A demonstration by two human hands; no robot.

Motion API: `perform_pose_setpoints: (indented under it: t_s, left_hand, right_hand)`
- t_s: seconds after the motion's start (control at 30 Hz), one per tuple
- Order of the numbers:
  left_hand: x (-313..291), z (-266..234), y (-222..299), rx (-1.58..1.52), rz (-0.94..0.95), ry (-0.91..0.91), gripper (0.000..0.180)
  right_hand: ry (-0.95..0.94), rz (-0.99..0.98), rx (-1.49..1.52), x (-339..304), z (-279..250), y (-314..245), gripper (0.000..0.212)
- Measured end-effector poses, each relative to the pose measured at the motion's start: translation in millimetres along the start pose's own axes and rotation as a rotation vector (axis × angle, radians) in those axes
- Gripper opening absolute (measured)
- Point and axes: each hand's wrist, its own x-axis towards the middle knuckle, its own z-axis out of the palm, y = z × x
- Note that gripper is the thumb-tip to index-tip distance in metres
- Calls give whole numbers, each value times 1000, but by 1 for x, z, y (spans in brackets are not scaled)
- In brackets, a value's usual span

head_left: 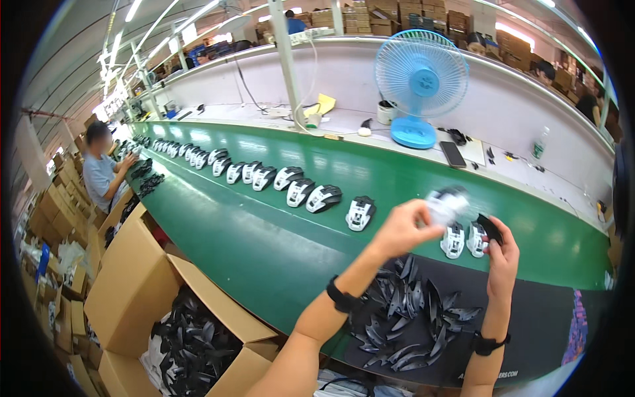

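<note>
My left hand (405, 228) pinches a white and black computer mouse shell (446, 206), blurred by motion, above the green belt. To its right my right hand (504, 257) grips a curved black plastic piece (489, 229) between thumb and fingers. Just below the held shell, two more mouse shells (452, 242) rest on the belt, one close beside my right fingertips. A loose pile of glossy black curved pieces (433, 317) lies on a dark mat (529, 324) between my forearms. Each wrist wears a black band.
A row of mouse shells (324, 198) runs along the green belt (264, 225) to the far left, where a person (99, 169) sits. An open cardboard box (132, 291) of black parts stands at lower left. A blue fan (414, 132) and a phone (453, 154) occupy the back ledge.
</note>
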Motion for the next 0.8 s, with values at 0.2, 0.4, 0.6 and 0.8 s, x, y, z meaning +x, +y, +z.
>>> perform_pose_setpoints:
  t_s: [0.2,0.4,0.6,0.8]
  left_hand:
    - [-5,60,34,30,169,-92,40]
    - [-12,54,31,-322,24,-207,93]
    - [-16,51,26,-710,-202,-452,68]
    - [-7,50,28,-725,-294,-260,40]
  right_hand:
    - [72,-8,239,-9,-8,-12,38]
    - [40,8,214,-17,0,-5,37]
    - [-49,72,194,-32,14,-22,35]
    - [-14,-8,130,-27,9,-44,34]
